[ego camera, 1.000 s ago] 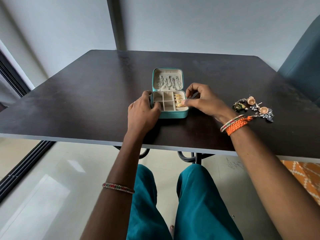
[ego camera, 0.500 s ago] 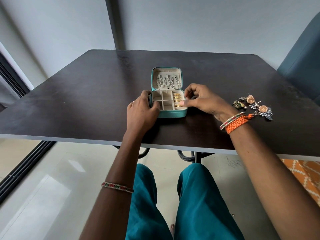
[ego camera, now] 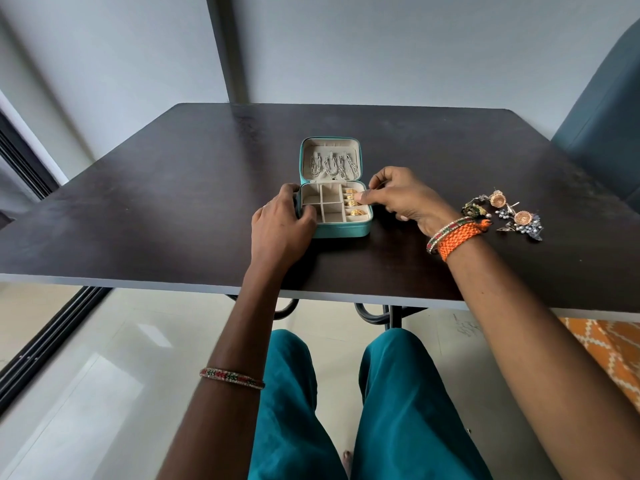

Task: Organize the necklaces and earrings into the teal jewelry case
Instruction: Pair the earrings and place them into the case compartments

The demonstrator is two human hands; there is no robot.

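A dark, matte tabletop (ego camera: 173, 202) is set against a pale grey wall, above a glossy tiled floor. Near its middle the teal jewelry case (ego camera: 341, 230) lies open, silver necklaces (ego camera: 334, 166) hung in its beige lid. Its left wall is clasped by the left hand (ego camera: 280, 226); the right hand (ego camera: 398, 195) has its fingers pinched at the gold earrings (ego camera: 353, 202). Loose earrings (ego camera: 502, 213) are heaped to the right.

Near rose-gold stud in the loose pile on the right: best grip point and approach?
Probably pinch the round domed head of the near stud across its rim, coming from above with the right hand. It seems to lie disc-up on the table; its post is hard to make out. The beaded cluster crowds its near side, so avoid a low approach.
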